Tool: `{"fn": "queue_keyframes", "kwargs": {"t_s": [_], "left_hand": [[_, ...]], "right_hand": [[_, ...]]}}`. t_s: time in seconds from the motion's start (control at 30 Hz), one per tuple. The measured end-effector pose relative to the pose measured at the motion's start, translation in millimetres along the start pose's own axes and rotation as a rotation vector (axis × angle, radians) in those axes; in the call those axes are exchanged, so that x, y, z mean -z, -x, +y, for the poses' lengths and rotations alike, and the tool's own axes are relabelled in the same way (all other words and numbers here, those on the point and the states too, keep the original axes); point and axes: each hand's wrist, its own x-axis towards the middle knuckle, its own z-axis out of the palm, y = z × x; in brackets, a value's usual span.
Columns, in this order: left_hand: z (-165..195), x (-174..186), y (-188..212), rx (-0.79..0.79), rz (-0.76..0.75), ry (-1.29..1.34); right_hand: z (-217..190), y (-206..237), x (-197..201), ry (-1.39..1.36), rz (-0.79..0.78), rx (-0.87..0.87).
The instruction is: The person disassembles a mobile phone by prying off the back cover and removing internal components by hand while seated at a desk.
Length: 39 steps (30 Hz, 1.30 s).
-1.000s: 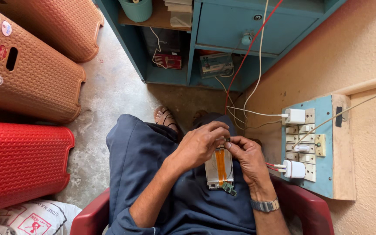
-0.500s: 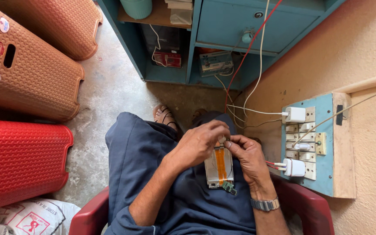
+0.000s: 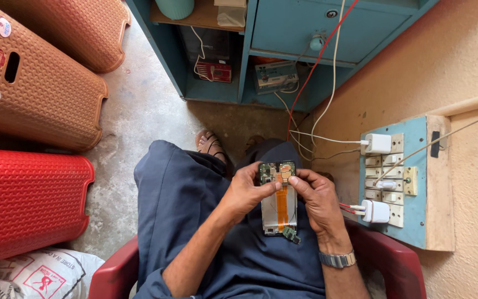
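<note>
A person sits in a dark red plastic chair (image 3: 385, 260), seen from above, with an opened mobile phone with its back cover off (image 3: 279, 196) held over the lap, above the blue trousers. The phone shows a green circuit board at its top end, a silver metal plate below it and an orange flat ribbon cable (image 3: 282, 204) running down its middle. The left hand (image 3: 245, 191) grips the phone's left edge, its fingers curled around the side and the thumb pressed on the upper board. The right hand (image 3: 316, 196) closes on the right edge, its fingertips resting at the top of the board near the ribbon cable; a metal-band wristwatch (image 3: 337, 259) sits on that wrist. Just beside the right hand, on the wall, is a blue wooden switchboard (image 3: 416, 188) with two white chargers plugged in. On the left lie a red woven-pattern plastic stool (image 3: 26, 205) and a brown one (image 3: 34, 94).
</note>
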Motion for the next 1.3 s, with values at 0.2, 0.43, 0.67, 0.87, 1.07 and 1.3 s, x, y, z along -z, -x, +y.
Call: {"fn": "queue_keyframes", "kwargs": {"t_s": [0.2,0.43,0.67,0.87,1.07,1.3], "left_hand": [[-4,-7,1,-0.02,0.111,-0.067],[-2,-12,5,-0.121,0.094,-0.161],[-3,-4,6,-0.162,0.011,-0.215],[-1,0,3,-0.047,0.024,-0.035],[26,2,4,-0.502,0.013,-0.474],[45,-4,4,-0.607,-0.04,-0.796]], "right_hand": [[-6,4,-3,0.064,-0.03,0.017],[-5,10,-14,0.056,-0.03,0.044],[-4,12,-17,0.026,-0.023,0.06],[-8,14,-18,0.06,-0.019,0.048],[-8,15,-16,0.081,-0.086,0.036],[-2,12,-11,0.151,-0.104,0.055]]}}
